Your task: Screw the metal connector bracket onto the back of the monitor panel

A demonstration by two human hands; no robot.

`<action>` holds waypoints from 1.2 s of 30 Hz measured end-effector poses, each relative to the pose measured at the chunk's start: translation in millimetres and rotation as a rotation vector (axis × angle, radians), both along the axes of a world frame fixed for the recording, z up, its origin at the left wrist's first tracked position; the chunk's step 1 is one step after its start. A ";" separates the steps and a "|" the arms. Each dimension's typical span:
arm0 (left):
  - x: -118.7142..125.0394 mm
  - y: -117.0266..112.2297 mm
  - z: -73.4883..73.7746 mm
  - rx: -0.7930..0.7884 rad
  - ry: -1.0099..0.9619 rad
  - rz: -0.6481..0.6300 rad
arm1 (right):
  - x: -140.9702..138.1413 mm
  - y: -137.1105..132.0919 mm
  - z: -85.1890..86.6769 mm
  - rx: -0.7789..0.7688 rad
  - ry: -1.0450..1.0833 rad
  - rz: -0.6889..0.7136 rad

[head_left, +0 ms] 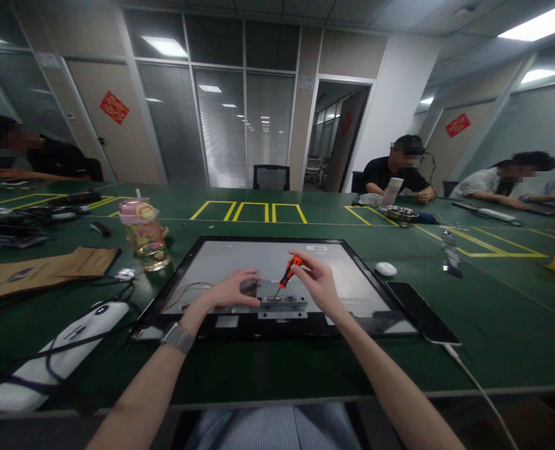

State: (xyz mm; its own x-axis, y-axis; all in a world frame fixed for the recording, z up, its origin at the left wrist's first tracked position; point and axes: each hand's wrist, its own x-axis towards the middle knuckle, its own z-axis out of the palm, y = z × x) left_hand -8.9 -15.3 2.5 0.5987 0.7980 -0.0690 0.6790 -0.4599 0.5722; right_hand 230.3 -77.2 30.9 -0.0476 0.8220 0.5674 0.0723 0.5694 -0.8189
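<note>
A flat display panel [221, 255] with a black frame lies back side up before me. Near its front edge is a metal bracket [284, 307] with connector ports, one of them blue. In my right hand [319, 284] is an orange and black screwdriver [289, 272], pinched by the handle and tilted, its tip down at the bracket. My left hand [233, 290] is curved with thumb and fingers apart, the thumb at the bracket's left end; whether it touches I cannot tell. A watch [178, 337] is on the left wrist.
Left are a drink bottle [145, 234], a paper bag [47, 270] and a white power strip [62, 356] with black cables. Right lie a white earphone case [385, 269] and a phone [420, 311] on a cable. Other people sit across the green table [334, 369], near a metal bowl [403, 214].
</note>
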 end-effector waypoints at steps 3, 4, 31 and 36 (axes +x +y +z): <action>-1.1 0.5 -1.2 0.013 0.000 -0.013 | -0.5 -0.8 -0.2 -0.023 0.026 0.102; -1.3 0.5 -1.4 0.016 0.001 -0.016 | -0.5 -1.0 -0.3 -0.037 0.039 0.139; -0.8 -2.3 0.8 0.010 0.012 -0.003 | 1.3 -1.3 1.4 -0.060 0.053 0.188; -3.4 2.0 -5.3 0.006 -0.004 -0.008 | 2.0 0.5 -0.9 -0.009 0.030 0.094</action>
